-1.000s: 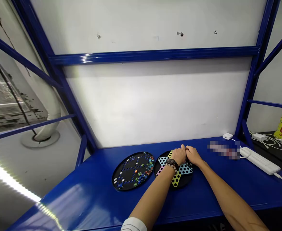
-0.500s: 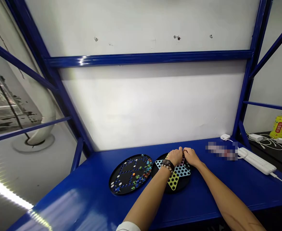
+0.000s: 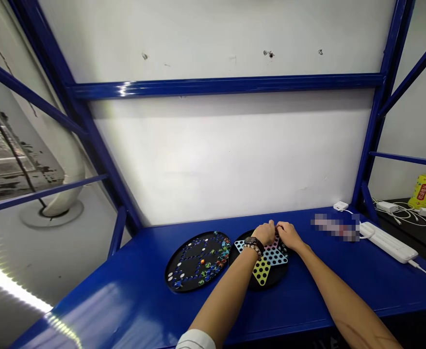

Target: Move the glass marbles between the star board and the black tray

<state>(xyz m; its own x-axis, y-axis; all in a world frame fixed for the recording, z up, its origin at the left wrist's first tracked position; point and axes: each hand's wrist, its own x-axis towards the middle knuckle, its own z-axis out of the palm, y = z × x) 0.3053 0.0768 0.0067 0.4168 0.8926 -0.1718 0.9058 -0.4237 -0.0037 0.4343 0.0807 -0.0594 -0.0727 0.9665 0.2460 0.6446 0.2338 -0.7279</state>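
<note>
A round black Chinese checkers board (image 3: pixel 278 257) with a holed star in yellow, blue and pink lies before me. Over its far part is my left hand (image 3: pixel 264 233), fingers curled together, a dark watch and a beaded bracelet at the wrist. My right hand (image 3: pixel 288 236) bends over the board's far right edge, its fingers pinched close to the left fingertips. Whatever either hand grips is too small or hidden. A few dark marbles (image 3: pixel 283 249) show beneath the right hand. Left of it, a second round black board (image 3: pixel 191 252) carries coloured marbles (image 3: pixel 222 261), white discs and an orange die (image 3: pixel 203 261).
The boards lie on a blue table (image 3: pixel 136 286) against a white wall, within a blue metal frame (image 3: pixel 227 85). At the right are a white power strip (image 3: pixel 389 242), a white adapter (image 3: pixel 340 206) and a blurred-out item. Beyond stands a yellow bottle (image 3: pixel 424 189) near white cables.
The camera view has shifted very slightly. Both hands stay at the board's far side, with only small finger movement.
</note>
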